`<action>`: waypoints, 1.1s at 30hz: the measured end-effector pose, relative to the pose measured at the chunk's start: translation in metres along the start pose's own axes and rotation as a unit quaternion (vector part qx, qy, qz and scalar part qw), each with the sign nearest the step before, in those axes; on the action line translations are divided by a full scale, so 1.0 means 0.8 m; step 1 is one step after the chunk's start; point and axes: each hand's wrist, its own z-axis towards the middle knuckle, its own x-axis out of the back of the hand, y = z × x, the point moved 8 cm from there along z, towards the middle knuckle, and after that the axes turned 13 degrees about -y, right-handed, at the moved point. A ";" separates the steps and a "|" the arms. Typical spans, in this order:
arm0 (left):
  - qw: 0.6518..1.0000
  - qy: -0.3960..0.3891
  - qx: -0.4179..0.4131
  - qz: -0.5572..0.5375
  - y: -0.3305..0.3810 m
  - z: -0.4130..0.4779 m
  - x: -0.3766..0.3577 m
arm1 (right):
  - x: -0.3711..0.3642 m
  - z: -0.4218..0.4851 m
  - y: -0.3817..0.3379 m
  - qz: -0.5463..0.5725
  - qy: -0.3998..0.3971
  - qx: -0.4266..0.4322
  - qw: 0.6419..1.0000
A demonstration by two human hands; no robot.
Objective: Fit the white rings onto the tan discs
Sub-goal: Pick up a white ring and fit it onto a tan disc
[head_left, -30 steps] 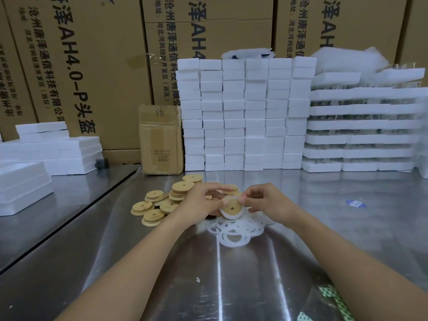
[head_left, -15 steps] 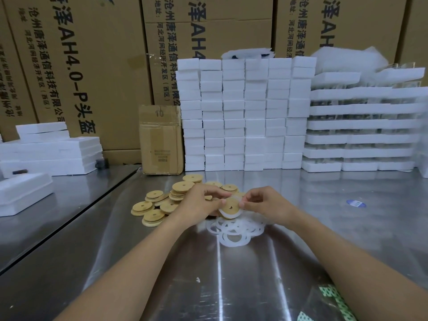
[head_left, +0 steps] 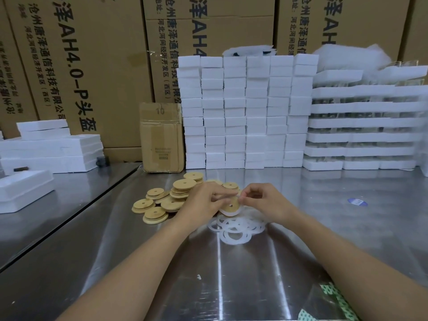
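Gripping one disc [head_left: 231,206] in the left hand [head_left: 203,202], with fingers curled round its left rim and the face tilted up toward the camera, probably to leave the right-hand edge free for working. Pinching at the disc's upper right rim with thumb and forefinger of the right hand [head_left: 266,205], with the other fingers loosely curled; most likely stretching the ring [head_left: 228,213] there, though too small to tell for sure. Showing white only along the disc's lower edge, so judged seated at the bottom and not yet drawn over the top.

Holding all this just above the table [head_left: 254,286], near its middle and directly over the loose rings [head_left: 236,228], presumably for a short reach to the next one. Lying flat and overlapped in one heap there, easy to slide off singly. Keeping the bare discs [head_left: 171,195] heaped just left of the hands, toward the far edge, within reach of the left hand and apart from the rings, so no mixing of the two supplies. No separate pile of finished pieces plain to see.

Beyond, along the far edge: foam blocks [head_left: 245,112] stacked in columns, with a small carton [head_left: 161,137] at their left. Near the right edge, a blue sticker [head_left: 357,202], well apart from the work.

Next, by this reading: walking the pinch round the rim while turning the disc, with a risk of the seated part slipping off.
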 end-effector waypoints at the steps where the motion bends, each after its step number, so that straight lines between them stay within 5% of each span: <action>1: 1.000 -0.002 0.003 -0.009 -0.001 0.000 -0.001 | 0.000 0.000 0.000 0.004 -0.002 -0.004 1.000; 17: 0.999 0.017 0.012 -0.037 -0.009 -0.005 0.002 | -0.001 0.003 0.019 -0.013 -0.040 -0.038 0.998; 24: 0.997 0.044 0.015 0.057 -0.012 -0.005 0.002 | -0.005 0.001 0.005 -0.040 -0.001 0.003 0.999; 33: 0.999 0.010 -0.003 0.042 -0.010 -0.001 -0.006 | 0.005 -0.001 -0.010 -0.051 0.042 0.033 0.997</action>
